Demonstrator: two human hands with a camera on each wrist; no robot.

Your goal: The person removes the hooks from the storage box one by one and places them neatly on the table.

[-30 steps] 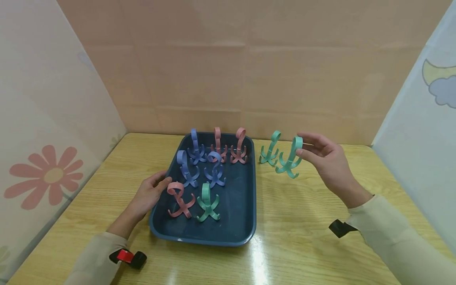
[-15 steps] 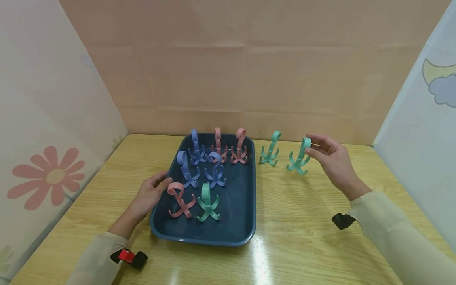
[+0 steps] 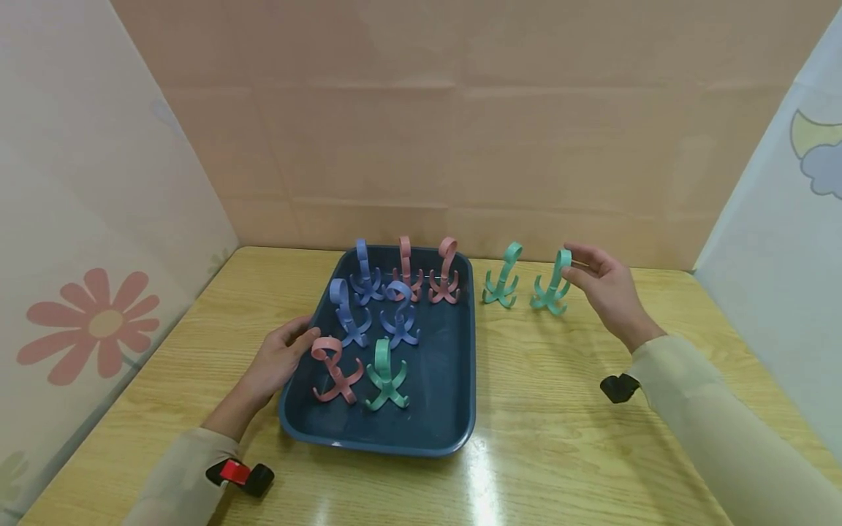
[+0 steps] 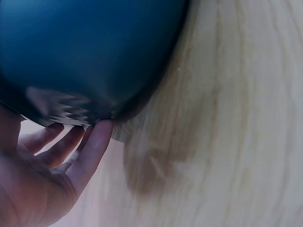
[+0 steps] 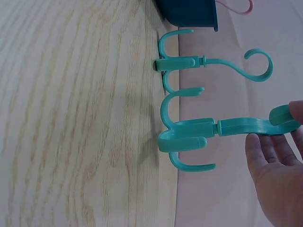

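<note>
In the head view, my right hand (image 3: 608,288) pinches the curled top of a green multi-prong hook (image 3: 551,294) between thumb and fingers. This hook is upright, its prongs at or just above the tabletop; which one I cannot tell. Just left of it, a second green hook (image 3: 503,281) stands on the table. My left hand (image 3: 276,358) holds the left rim of a dark blue tray (image 3: 437,387), thumb over the edge. The left wrist view shows its fingers (image 4: 97,144) against the tray's outer wall.
Several similar hooks stand in the tray: blue ones such as a blue hook (image 3: 347,314), pink ones such as a pink hook (image 3: 444,274), and one green hook (image 3: 384,376). Bare wooden table (image 3: 559,424) lies in front at right. Sheet-covered walls border the back and sides.
My right hand has carried the green hook rightward, away from the other one on the table, and slightly farther back. My left hand and the tray have stayed in place.
</note>
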